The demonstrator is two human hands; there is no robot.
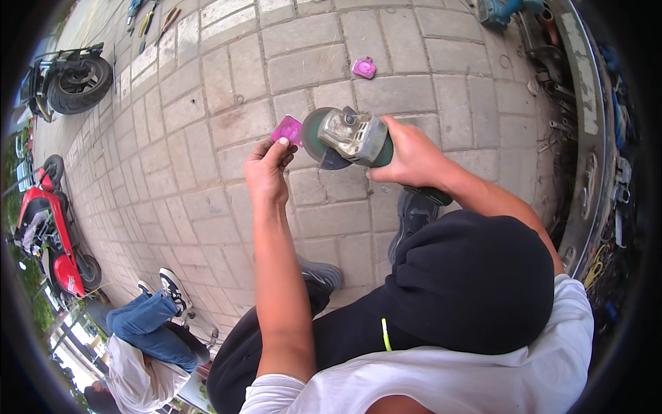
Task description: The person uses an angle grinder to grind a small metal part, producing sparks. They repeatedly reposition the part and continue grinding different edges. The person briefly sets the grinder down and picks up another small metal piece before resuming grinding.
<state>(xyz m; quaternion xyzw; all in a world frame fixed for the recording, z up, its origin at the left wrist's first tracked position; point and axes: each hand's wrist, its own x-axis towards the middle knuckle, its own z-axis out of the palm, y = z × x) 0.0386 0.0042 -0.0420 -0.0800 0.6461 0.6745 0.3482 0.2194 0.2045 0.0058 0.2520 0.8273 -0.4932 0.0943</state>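
Observation:
Between the thumb and fingers of my left hand (270,169) is pinched a small flat magenta piece (287,130), its outer face turned up. My right hand (414,153) wraps round the body of an angle grinder (355,138), a worn grey gear head on a green housing. The grinder's round greenish disc (316,134) stands right beside the piece's right edge; whether they touch I cannot tell. A dark guard (335,161) shows below the disc. Farther off on the paving lies a second magenta piece (364,67) with a small tab.
Pliers and other hand tools (147,26) lie at the far left. A blue power tool (498,12) and a metal tool rack (586,159) with wrenches line the right. On the left stand a motorcycle wheel (79,84) and a red motorcycle (62,241); a person in jeans (155,328) sits nearby.

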